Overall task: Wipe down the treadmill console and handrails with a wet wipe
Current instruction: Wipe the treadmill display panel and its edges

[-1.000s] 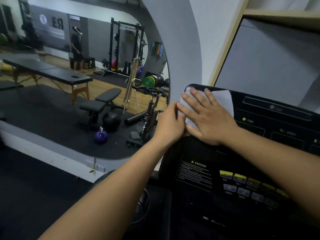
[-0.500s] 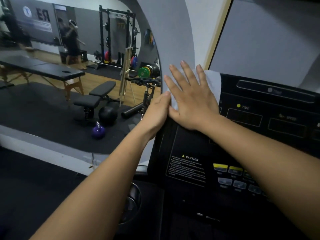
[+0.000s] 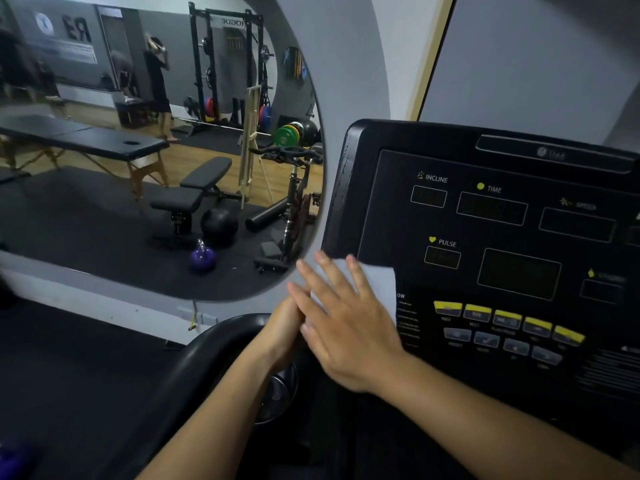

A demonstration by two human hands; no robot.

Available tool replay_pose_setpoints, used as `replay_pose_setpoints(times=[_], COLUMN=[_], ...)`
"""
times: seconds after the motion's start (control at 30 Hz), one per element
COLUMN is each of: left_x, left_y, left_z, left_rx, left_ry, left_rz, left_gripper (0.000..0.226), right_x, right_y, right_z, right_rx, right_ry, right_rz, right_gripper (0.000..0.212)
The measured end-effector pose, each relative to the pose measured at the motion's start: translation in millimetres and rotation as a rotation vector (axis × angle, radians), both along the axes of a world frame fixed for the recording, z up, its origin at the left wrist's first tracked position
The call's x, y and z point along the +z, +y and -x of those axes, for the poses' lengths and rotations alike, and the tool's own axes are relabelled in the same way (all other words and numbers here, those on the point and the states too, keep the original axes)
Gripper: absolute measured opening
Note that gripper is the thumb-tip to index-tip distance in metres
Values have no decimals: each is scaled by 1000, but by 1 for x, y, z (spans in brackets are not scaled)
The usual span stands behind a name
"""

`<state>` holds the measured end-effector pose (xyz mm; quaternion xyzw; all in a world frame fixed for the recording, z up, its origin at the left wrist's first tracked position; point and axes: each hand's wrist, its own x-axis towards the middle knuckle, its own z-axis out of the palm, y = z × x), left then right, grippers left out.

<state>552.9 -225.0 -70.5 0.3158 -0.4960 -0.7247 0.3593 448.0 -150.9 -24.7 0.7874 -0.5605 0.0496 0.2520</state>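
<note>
Head view: the wet wipe (image 3: 377, 285) lies flat on the lower left corner of the treadmill console (image 3: 391, 216), pinned under the right hand (image 3: 349, 334). The right fingers (image 3: 325, 282) are straight and spread wide, pressing the wipe, not gripping it. The left hand (image 3: 282, 330) sits against the console's left edge, touching the right hand. Its fingers are mostly hidden behind the right hand, so I cannot tell whether they curl round the edge. A black curved handrail (image 3: 207, 348) runs out from below the console's left side and looks untouched by the wipe.

What could go wrong: the wipe is held only by flat pressure, so a fast stroke could leave it bunched or let it slip off the console's edge. The row of yellow buttons (image 3: 505, 317) lies just to the right of the wipe, and a firm pass over it might press one. Too much moisture could also seep into the button gaps.

Readable on the console: INCLINE, TIME and PULSE. The word to the right of TIME looks like SPEED but is blurred. The logo along the console's top and the button labels are too smeared to read. In the mirror (image 3: 138, 237) left of the console, a rack (image 3: 225, 64) shows ROGUE reversed.
</note>
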Motion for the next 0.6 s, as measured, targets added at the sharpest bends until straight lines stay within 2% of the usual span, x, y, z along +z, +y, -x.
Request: replay_pose_setpoints(times=[0.07,0.13,0.23,0.4,0.5,0.6], left_x=[7,25,55,131,174,187], left_y=[0,0,-18,-48,-48,-58], left_z=[1,5,18,42,55,65], left_rx=[-9,20,80,51,59,216], left_ry=[-47,-91,-39,3,57,-163], left_rz=[32,67,114,331,459,707], left_gripper=[34,38,40,70,58,52], right_x=[-4,3,36,118,160,186], right_y=[9,6,-13,-53,-71,-82], right_z=[8,24,51,87,97,102], right_rx=[85,139,67,-61,-130,-216], right_ry=[-48,14,187,345,326,100], right_rz=[-30,-18,33,129,161,163], right_gripper=[55,57,61,67,69,66])
